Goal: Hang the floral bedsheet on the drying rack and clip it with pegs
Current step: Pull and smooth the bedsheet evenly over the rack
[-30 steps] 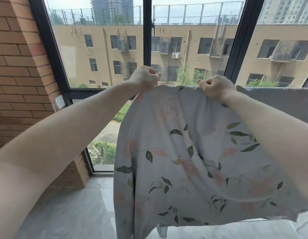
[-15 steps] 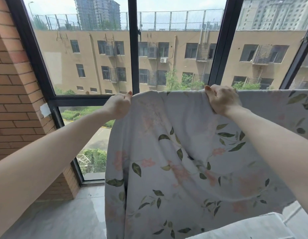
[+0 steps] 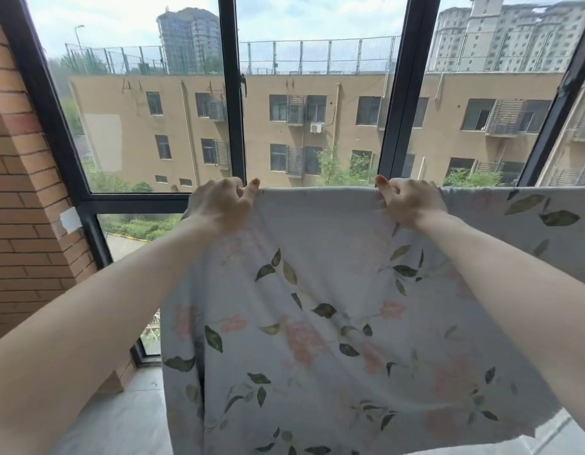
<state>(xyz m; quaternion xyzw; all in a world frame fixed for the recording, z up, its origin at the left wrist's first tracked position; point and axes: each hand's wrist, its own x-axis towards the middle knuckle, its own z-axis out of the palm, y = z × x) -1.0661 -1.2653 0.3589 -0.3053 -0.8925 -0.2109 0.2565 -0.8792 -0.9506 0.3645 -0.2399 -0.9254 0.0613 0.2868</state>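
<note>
Left hand and right hand both pinch the top edge of the floral bedsheet, which drapes down before the window. Rack hidden, no pegs visible. Risk: releasing one hand lets the unclipped sheet slide to the floor.

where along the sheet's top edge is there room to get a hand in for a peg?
Free: the taut top edge of the sheet between the left hand and right hand, and the stretch right of the right hand. Crowded: left of the left hand, where the cloth bunches and drops. No pegs or rack show.
</note>
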